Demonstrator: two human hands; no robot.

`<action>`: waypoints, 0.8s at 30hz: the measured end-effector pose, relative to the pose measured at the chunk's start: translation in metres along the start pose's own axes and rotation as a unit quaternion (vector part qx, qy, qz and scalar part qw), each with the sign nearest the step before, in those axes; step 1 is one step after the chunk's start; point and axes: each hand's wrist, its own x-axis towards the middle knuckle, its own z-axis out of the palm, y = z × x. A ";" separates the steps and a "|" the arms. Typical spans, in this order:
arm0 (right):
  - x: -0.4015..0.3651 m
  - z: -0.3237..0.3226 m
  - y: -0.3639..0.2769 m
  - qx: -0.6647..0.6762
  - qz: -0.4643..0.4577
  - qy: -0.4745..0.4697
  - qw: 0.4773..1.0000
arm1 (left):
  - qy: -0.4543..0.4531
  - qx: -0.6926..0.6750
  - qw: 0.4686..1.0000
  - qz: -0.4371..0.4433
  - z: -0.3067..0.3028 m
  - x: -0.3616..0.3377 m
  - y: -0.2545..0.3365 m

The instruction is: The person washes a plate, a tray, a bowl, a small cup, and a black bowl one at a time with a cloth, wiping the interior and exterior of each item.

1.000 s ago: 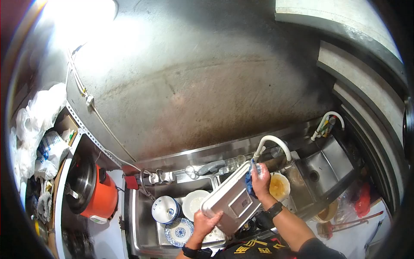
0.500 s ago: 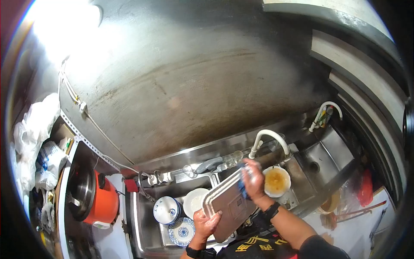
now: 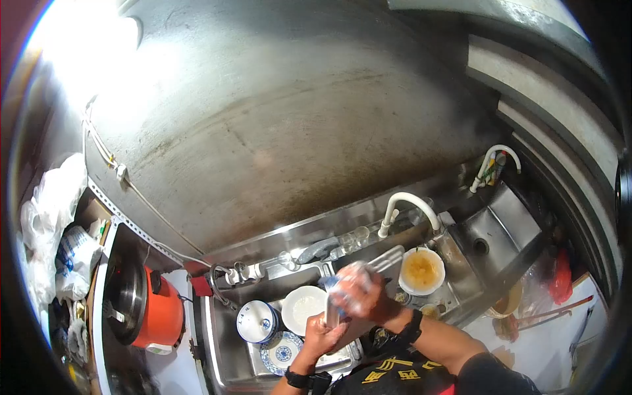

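Observation:
A rectangular tray point(image 3: 390, 258), which looks like several stacked together, is tilted over the middle of the sinks. My left hand point(image 3: 324, 334) grips its near left edge. My right hand point(image 3: 359, 293), partly blurred and sudsy, is closed round a blue-and-white cloth point(image 3: 329, 283) against the tray. Left of the tray, in the left sink, sit a white bowl with blue marks point(image 3: 257, 322), a white plate point(image 3: 304, 309) and a blue-patterned plate point(image 3: 282, 352). A white bowl of orange-yellow liquid point(image 3: 422, 271) stands right of the tray.
Two curved white faucets point(image 3: 413, 197) point(image 3: 494, 150) rise behind the sinks. Glasses and a grey cloth point(image 3: 318, 251) lie on the back ledge. An orange cooker point(image 3: 163, 309) stands at the left. A red bag point(image 3: 561, 276) and a pair of sticks are at the right.
My right hand has moved left and down across the tray with the cloth. The tray has turned, its broad face now mostly hidden behind my hand and arm.

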 end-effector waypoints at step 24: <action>0.008 -0.003 -0.020 -0.005 -0.101 -0.094 0.990 | 0.067 -0.008 0.996 0.056 0.010 -0.006 -0.007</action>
